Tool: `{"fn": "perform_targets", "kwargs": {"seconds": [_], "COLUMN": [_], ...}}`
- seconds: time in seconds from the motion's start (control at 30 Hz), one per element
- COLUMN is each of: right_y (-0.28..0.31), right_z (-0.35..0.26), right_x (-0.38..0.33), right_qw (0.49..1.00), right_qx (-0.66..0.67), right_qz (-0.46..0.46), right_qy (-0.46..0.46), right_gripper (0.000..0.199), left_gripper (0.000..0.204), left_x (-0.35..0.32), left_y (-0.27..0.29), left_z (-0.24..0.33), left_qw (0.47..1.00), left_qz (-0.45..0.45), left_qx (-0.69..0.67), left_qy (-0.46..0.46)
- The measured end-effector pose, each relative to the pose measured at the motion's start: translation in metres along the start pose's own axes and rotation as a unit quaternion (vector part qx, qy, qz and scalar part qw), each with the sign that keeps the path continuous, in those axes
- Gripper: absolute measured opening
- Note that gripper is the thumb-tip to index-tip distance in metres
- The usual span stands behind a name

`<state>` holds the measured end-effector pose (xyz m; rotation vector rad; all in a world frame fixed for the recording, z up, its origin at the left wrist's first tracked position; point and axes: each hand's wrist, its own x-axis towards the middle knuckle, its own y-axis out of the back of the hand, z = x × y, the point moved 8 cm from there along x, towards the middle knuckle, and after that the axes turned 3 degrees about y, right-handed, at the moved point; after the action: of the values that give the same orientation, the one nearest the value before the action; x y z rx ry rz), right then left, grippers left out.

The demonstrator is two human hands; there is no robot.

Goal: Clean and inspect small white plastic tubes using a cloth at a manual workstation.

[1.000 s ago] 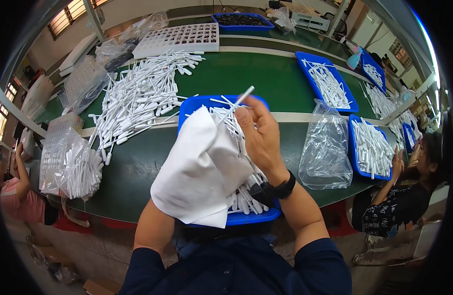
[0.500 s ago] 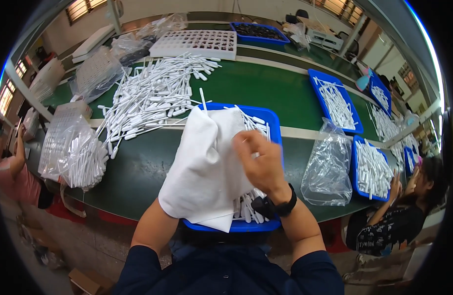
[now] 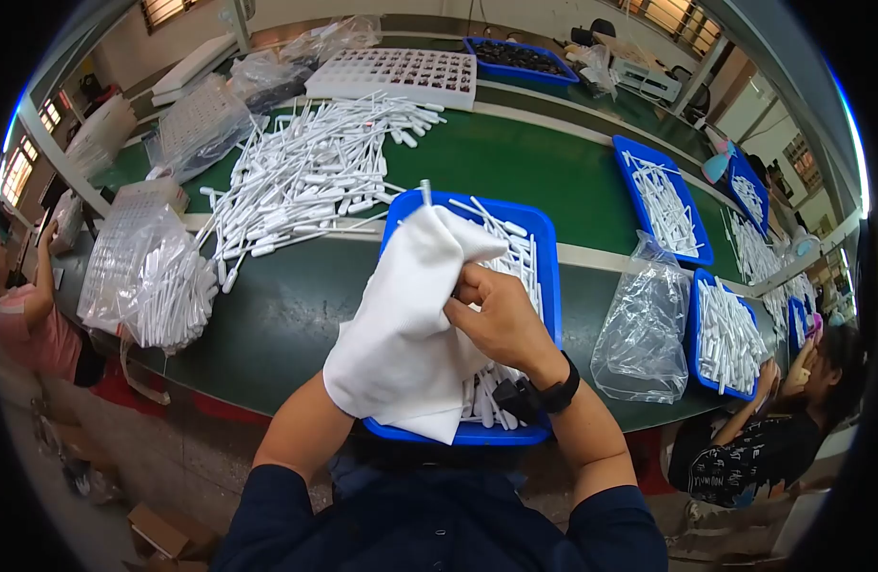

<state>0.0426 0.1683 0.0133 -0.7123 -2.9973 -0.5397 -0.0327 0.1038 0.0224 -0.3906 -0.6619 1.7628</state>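
A white ribbed cloth (image 3: 401, 334) is draped over my left hand and hides its fingers completely. The tip of a white stick (image 3: 425, 194) pokes out from the cloth's top. My right hand (image 3: 501, 315), with a dark band at the wrist, is closed, thumb and fingers pinching the cloth's right-hand fold. Under both hands lies a blue tray (image 3: 550, 286) holding many white plastic sticks (image 3: 523, 253) with one thicker end.
A heap of similar sticks (image 3: 305, 176) lies beyond on the green bench. At left is a bagged bundle (image 3: 172, 296); at right, an empty clear bag (image 3: 639, 334) and a filled blue tray (image 3: 727, 338). A white holed block (image 3: 391, 78) stands at the back. Other people sit at both sides.
My right hand has gone from blurred and raised over the tray to pinching the cloth. The cloth's top has folded over rightward, and less of the stick shows above it.
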Motion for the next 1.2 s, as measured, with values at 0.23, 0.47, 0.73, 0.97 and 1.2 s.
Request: {"fn": "perform_targets", "kwargs": {"seconds": [0.23,0.47,0.73,0.97,1.2], "right_y": [-0.015,-0.012,-0.013,-0.005,0.002], "right_z": [0.009,0.016,0.025,0.024,0.025], "right_x": [-0.007,-0.005,-0.010,-0.002,0.001], "right_qw": [0.987,0.982,0.864,0.904,0.953], "right_qx": [-0.088,0.107,0.415,0.361,0.272], "right_qz": [-0.122,-0.149,-0.246,-0.189,-0.114], "right_qy": [-0.050,-0.034,-0.146,-0.134,-0.069], "right_gripper": [0.030,0.030,0.030,0.029,0.025], "left_gripper": [0.037,0.056,0.049,0.047,0.047], "left_x": [-0.027,-0.015,-0.038,-0.053,-0.050], "left_y": [0.010,0.037,0.015,0.013,0.078], "left_z": [0.034,-0.031,0.003,0.029,-0.017], "left_qw": [0.838,0.949,0.998,0.891,0.939], "left_qz": [0.037,-0.039,0.039,0.089,0.111], "left_qx": [0.502,-0.295,0.044,0.402,0.323], "left_qy": [-0.212,0.101,0.020,-0.194,-0.029]}}
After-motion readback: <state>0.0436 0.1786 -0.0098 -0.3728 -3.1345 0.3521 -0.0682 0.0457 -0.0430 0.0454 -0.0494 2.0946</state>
